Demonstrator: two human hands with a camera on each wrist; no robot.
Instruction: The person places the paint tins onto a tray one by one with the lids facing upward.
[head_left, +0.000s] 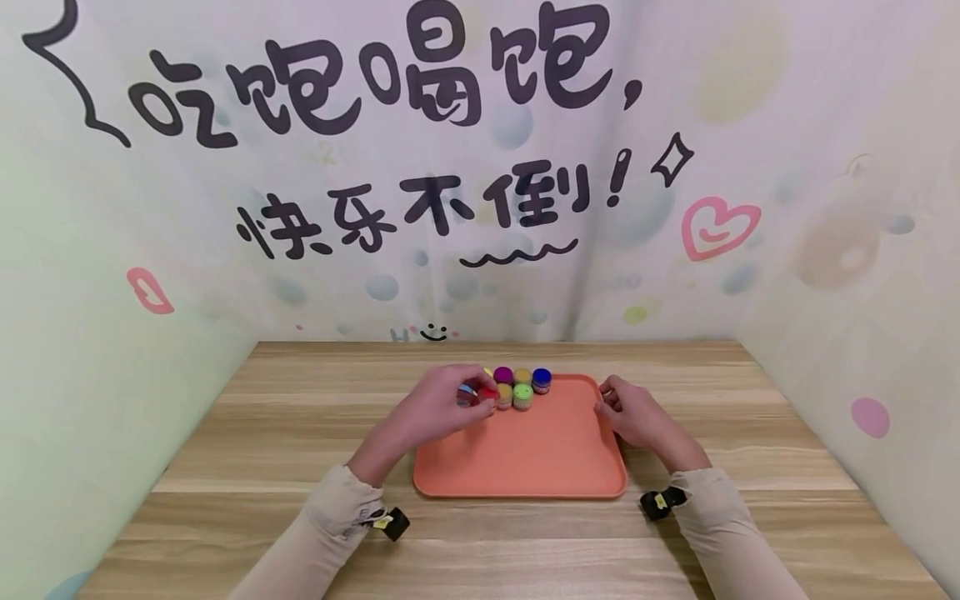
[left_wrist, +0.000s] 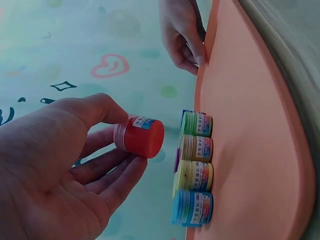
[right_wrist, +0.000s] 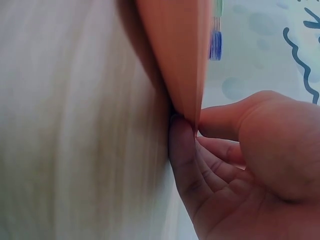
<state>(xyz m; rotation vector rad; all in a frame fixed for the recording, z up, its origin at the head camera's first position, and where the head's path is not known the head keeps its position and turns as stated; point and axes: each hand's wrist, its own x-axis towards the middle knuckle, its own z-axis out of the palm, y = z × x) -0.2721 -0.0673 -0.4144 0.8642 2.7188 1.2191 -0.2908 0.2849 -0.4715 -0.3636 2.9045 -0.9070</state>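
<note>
My left hand (head_left: 442, 404) pinches a small red paint jar (left_wrist: 145, 137) between thumb and fingers, raised above the left part of an orange tray (head_left: 540, 454). Beside that hand, on the far side of the tray, stand several little paint jars: a light green jar (head_left: 522, 397), a dark blue jar (head_left: 542, 381), a purple-topped jar (head_left: 503, 376) and, in the left wrist view, a light blue jar (left_wrist: 193, 207) and a yellow jar (left_wrist: 194, 175). At the tray's right rim, my right hand (head_left: 633, 412) grips the edge between thumb and fingers.
The tray lies on a wood-grain table (head_left: 322, 375). Behind the table hangs a white printed backdrop (head_left: 450, 292) with large black lettering. Each wrist carries a small black camera, such as the left one (head_left: 396, 524).
</note>
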